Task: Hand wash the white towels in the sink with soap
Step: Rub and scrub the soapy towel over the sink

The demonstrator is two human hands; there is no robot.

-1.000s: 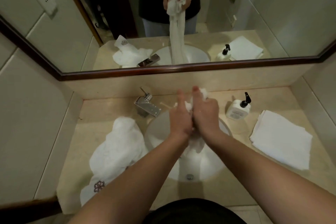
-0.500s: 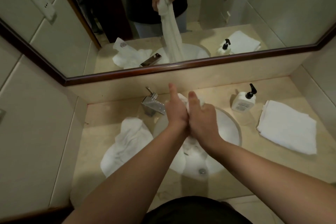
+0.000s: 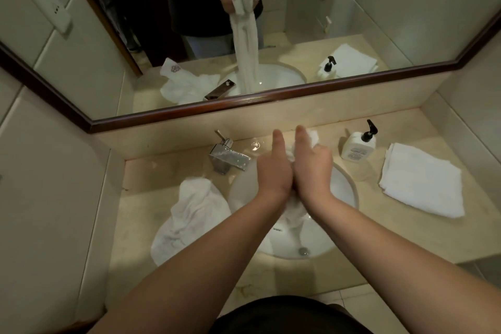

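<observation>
Both hands are working one white towel [image 3: 294, 211] over the sink basin [image 3: 345, 187], and the step in hand looks like scrubbing or wringing: the cloth is gathered into a rope and is hanging from the hands down into the bowl. The left hand [image 3: 273, 168] is pressing against the towel from the left side with its thumb pointing far, toward the mirror [image 3: 379, 8]; from above its fingers are hidden, but the reflection is showing them curled round the bunched top of the cloth. The right hand [image 3: 311, 165] is gripping the same bunch from the right, fingers wrapped, with a tuft of towel poking out past its knuckles.

A second, crumpled towel [image 3: 189, 214] is lying on the counter [image 3: 141, 211] left of the basin, its near end drooping toward the edge; whether it is washed I cannot tell. A folded towel [image 3: 423, 179] is sitting on the right of the counter, apparently dry and untouched. The soap pump bottle [image 3: 357, 145] is standing just left of it, far right of the basin. The faucet [image 3: 229, 157] is at the far left of the bowl; no running water is showing.

The next move is probably calling for the hands to keep rubbing or twisting along the length of the rope, low over the bowl so drips are falling inside.
</observation>
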